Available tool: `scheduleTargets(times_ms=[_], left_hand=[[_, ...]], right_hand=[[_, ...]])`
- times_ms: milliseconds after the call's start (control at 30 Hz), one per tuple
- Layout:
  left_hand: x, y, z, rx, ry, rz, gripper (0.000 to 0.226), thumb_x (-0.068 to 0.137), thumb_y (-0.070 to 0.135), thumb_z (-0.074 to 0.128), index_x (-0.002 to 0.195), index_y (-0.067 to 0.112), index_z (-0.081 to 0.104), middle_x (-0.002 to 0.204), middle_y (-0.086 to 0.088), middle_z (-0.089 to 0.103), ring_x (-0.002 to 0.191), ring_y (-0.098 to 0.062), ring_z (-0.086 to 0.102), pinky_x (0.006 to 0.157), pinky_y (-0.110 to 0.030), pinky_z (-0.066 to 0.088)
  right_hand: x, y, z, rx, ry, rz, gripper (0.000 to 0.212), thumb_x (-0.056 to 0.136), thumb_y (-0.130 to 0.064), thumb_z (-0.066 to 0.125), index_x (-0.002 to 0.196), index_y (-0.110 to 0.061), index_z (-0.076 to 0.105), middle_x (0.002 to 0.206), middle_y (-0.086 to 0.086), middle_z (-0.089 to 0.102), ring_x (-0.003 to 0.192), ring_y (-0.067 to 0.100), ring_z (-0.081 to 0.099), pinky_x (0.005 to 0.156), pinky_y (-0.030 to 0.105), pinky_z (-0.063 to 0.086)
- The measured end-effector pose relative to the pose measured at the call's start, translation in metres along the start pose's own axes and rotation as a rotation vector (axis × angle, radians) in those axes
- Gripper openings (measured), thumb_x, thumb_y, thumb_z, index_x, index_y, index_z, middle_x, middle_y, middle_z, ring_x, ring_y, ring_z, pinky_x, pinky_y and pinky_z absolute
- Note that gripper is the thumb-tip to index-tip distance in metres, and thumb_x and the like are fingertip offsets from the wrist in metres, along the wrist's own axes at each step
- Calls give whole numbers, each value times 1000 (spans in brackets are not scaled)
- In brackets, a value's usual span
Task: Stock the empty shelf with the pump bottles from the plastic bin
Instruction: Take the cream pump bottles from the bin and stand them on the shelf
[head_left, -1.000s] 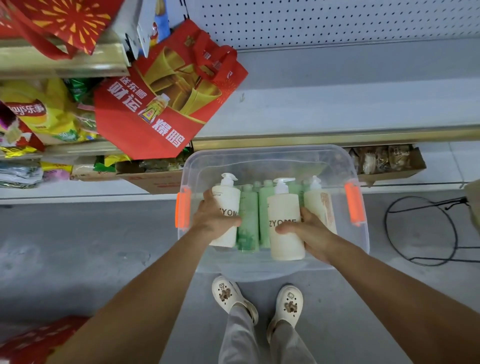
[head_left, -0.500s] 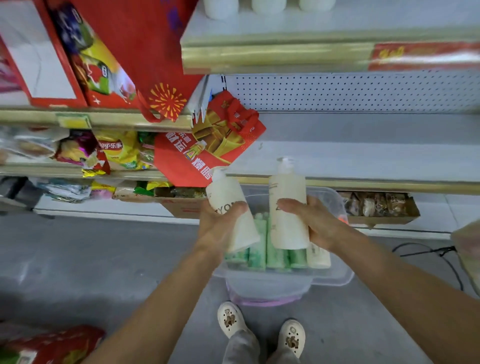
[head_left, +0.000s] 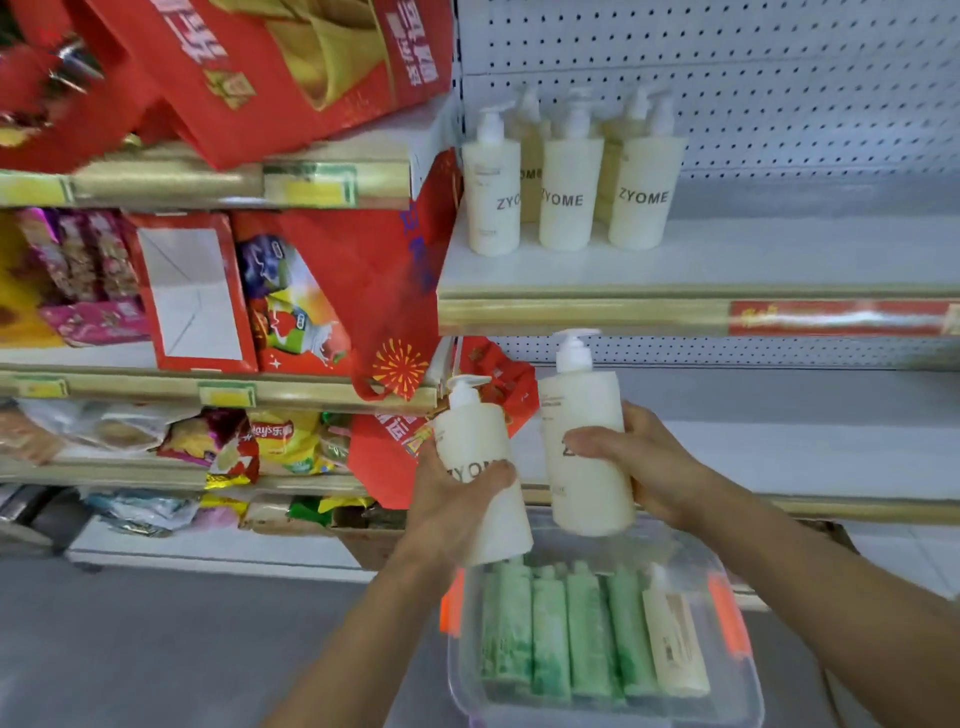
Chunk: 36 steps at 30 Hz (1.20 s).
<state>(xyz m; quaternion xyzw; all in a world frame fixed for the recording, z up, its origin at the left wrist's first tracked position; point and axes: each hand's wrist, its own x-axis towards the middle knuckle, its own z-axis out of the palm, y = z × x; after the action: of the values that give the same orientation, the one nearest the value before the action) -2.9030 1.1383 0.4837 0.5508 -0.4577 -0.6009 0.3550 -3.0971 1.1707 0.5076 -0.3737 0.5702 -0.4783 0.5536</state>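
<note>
Task partway: fingers of left hand (head_left: 457, 499) clamp the left cream plastic pump bottle (head_left: 475, 441), those of right hand (head_left: 641, 462) the right cream pump bottle (head_left: 582, 410), at 6 o'clock below the white shelf (head_left: 753, 260) holding several shelved cream bottles (head_left: 566, 197); green plastic bottles (head_left: 550, 639) lie in the clear plastic bin (head_left: 740, 696).

Bright even indoor light, soft shadows, motion blur, wide-angle edge bending
</note>
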Motion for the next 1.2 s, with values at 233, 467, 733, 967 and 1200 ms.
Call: scheduleTargets(times_ms=[233, 467, 733, 967, 1200], left_hand=[[22, 48, -27, -13, -17, 76, 67, 67, 25, 82, 123, 27, 46, 106, -7, 65, 91, -25, 68, 66, -38, 60], [46, 72, -42, 17, -70, 119, 70, 63, 29, 80, 123, 28, 45, 107, -6, 64, 92, -26, 68, 73, -49, 61], [62, 72, -54, 3, -70, 108, 74, 55, 34, 78, 122, 31, 46, 106, -4, 65, 91, -25, 69, 73, -49, 61], [73, 74, -62, 8, -71, 94, 71, 56, 32, 77, 120, 32, 45, 104, -3, 65, 90, -23, 68, 72, -44, 61], [79, 75, -63, 6, -75, 95, 71, 62, 30, 81, 123, 29, 45, 105, -4, 65, 90, -24, 69, 72, -45, 61]], right_hand=[[42, -81, 24, -146, 141, -198, 53, 56, -26, 77, 106, -14, 65, 98, 12, 73, 96, 30, 69, 88, 50, 55], [100, -143, 48, -153, 229, -367, 47, 67, -9, 82, 109, -15, 62, 106, 11, 70, 90, 20, 65, 84, 39, 55], [160, -151, 60, -188, 291, -411, 62, 62, -10, 85, 118, -20, 59, 107, -1, 67, 98, 16, 64, 82, 33, 55], [183, -148, 57, -242, 327, -403, 73, 60, -9, 87, 125, -20, 55, 112, -1, 66, 104, 19, 61, 88, 36, 52], [190, -150, 58, -316, 354, -389, 74, 62, -14, 87, 126, -18, 51, 113, -3, 62, 102, 16, 60, 81, 29, 50]])
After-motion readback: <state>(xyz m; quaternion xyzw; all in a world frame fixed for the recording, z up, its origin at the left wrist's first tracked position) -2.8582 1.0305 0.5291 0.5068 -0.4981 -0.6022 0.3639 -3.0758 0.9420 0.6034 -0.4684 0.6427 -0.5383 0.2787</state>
